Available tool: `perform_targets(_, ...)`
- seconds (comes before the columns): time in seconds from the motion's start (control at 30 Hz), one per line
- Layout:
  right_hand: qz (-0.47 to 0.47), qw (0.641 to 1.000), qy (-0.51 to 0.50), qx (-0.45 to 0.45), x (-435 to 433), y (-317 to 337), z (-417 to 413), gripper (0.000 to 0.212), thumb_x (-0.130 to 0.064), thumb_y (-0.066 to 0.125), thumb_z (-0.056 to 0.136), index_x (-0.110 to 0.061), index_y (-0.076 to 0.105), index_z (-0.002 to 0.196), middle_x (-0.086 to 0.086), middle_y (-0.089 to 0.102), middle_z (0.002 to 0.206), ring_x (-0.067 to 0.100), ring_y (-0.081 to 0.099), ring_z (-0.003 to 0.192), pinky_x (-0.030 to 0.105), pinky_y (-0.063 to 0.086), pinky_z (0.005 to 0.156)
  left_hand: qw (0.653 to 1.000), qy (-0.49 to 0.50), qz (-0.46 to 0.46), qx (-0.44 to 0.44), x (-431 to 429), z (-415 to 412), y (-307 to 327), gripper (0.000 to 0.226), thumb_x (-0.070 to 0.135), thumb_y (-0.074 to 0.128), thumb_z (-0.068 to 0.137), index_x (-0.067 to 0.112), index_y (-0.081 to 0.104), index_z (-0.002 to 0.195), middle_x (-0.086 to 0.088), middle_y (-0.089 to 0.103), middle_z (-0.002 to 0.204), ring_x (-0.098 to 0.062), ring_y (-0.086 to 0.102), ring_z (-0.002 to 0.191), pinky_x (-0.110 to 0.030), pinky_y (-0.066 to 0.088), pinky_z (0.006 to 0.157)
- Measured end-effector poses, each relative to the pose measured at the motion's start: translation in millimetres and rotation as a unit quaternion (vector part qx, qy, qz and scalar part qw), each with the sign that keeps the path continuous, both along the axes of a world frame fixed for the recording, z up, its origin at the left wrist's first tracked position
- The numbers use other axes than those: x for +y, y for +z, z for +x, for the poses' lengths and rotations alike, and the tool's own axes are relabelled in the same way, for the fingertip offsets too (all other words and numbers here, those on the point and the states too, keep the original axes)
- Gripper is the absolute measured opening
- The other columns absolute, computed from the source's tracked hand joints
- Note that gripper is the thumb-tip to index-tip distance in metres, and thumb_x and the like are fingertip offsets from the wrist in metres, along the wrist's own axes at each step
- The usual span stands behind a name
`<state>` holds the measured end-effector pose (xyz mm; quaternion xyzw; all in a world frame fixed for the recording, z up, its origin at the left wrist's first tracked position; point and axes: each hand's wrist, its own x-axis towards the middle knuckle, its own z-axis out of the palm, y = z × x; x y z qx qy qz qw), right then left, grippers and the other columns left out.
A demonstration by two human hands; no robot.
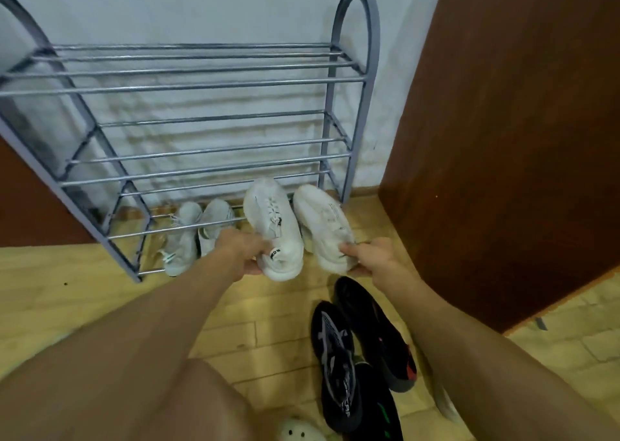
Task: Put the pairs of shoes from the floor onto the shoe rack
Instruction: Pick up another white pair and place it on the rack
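Fingers [260,246] of the left hand [245,254] grip the heel of one white sneaker [275,226]; the right hand [372,256] grips the other white sneaker [323,222] likewise; toes point at the shoe rack [339,132], low beside the grey pair [198,232]; next, probably, slide both onto the bottom rails, level; the black pair [339,367] lies on the floor [84,289].

A pale wall [201,11] fills the background, stained yellowish toward its base. At the right, a dark brown wooden door [503,138] stands angled out over the floor [67,306], which is yellowish wood-look planking. A brown panel [30,199] shows at the left edge. A small dark speck [65,283] lies on the planks.
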<state>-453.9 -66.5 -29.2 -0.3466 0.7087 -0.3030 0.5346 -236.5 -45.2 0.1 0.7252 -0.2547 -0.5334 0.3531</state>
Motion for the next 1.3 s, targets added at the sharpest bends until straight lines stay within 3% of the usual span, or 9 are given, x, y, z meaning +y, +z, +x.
perform_targets(0.1,-0.025,0.999,-0.030,-0.034,-44.2,-8.0,27.0,0.024,-0.012,0.082,0.074,0.001,0.063,0.081,0.008,0.063,0.073,0.021,0.064,0.067,0.044,0.060,0.075,0.999,0.018,-0.025,0.011,-39.7,15.9,-8.5,0.017,-0.009,0.073,0.075,-0.001,0.058,0.077,-0.015,0.064,0.085,-0.029,0.064,0.076,-0.045,0.059,0.067)
perform_targets(0.2,-0.056,0.997,-0.043,-0.032,-87.1,-18.0,46.1,0.025,-0.014,0.082,0.074,-0.009,0.058,0.068,0.008,0.064,0.075,0.022,0.065,0.067,0.045,0.061,0.073,0.999,0.010,-0.051,0.001,-79.5,27.3,-17.0,0.024,-0.006,0.070,0.079,-0.003,0.060,0.101,-0.012,0.063,0.082,-0.022,0.061,0.066,-0.030,0.055,0.044)
perform_targets(0.3,-0.068,0.997,-0.036,-0.026,-127.6,-31.8,57.7,0.024,-0.018,0.082,0.074,-0.009,0.060,0.070,0.013,0.070,0.083,0.028,0.070,0.074,0.047,0.061,0.073,0.998,-0.003,-0.066,-0.006,-114.4,34.4,-28.6,0.023,-0.002,0.071,0.081,0.001,0.061,0.102,-0.008,0.062,0.077,-0.019,0.060,0.064,-0.023,0.053,0.039)
perform_targets(0.63,-0.115,0.991,-0.028,0.065,-179.6,-76.1,66.1,0.022,-0.035,0.074,0.080,-0.016,0.070,0.088,0.008,0.072,0.091,0.029,0.070,0.089,0.047,0.058,0.084,0.997,-0.004,-0.066,-0.028,-182.0,43.1,-78.5,0.033,0.008,0.068,0.084,0.007,0.065,0.117,-0.014,0.069,0.112,-0.030,0.068,0.099,-0.045,0.057,0.086)
perform_targets(0.8,-0.091,0.992,0.037,0.085,-164.3,-72.0,60.5,0.036,-0.040,0.058,0.090,-0.020,0.065,0.119,0.004,0.067,0.116,0.027,0.062,0.110,0.047,0.052,0.095,0.998,-0.029,-0.059,-0.018,-169.3,34.1,-69.7,0.044,0.030,0.060,0.092,0.008,0.055,0.130,-0.003,0.058,0.120,-0.020,0.054,0.104,-0.036,0.049,0.093)
perform_targets(0.97,-0.091,0.980,0.120,0.134,-113.0,-42.1,38.0,0.040,-0.024,0.058,0.093,-0.010,0.058,0.130,0.008,0.056,0.135,0.028,0.055,0.121,0.044,0.049,0.099,0.993,-0.084,-0.020,-0.074,-131.4,21.1,-43.8,0.064,0.035,0.064,0.088,0.007,0.041,0.140,-0.010,0.048,0.140,-0.029,0.050,0.121,-0.041,0.044,0.096)
perform_targets(1.03,-0.051,0.970,0.170,0.166,-86.7,-35.2,23.3,0.042,-0.024,0.056,0.095,-0.003,0.055,0.131,0.020,0.055,0.134,0.034,0.056,0.119,0.048,0.049,0.099,0.982,-0.151,-0.004,-0.116,-108.4,12.3,-30.9,0.055,0.036,0.063,0.088,0.009,0.048,0.133,-0.010,0.053,0.131,-0.027,0.054,0.109,-0.040,0.047,0.093)
perform_targets(1.13,0.002,0.956,0.220,0.196,-49.1,-34.2,-4.2,0.052,-0.026,0.059,0.093,-0.010,0.045,0.141,0.015,0.054,0.135,0.029,0.059,0.114,0.042,0.053,0.093,0.948,-0.262,-0.003,-0.181,-69.8,-9.1,-11.4,0.029,0.036,0.063,0.085,0.012,0.062,0.100,-0.010,0.057,0.107,-0.023,0.054,0.091,-0.033,0.048,0.079)
perform_targets(1.3,0.039,0.951,0.223,0.212,12.8,-37.6,-39.4,0.057,-0.029,0.062,0.091,-0.014,0.042,0.143,0.011,0.053,0.137,0.025,0.058,0.115,0.033,0.054,0.087,0.885,-0.384,-0.026,-0.261,-6.4,-46.9,9.0,0.049,0.040,0.061,0.087,0.007,0.061,0.123,-0.008,0.058,0.127,-0.028,0.056,0.116,-0.031,0.047,0.090)
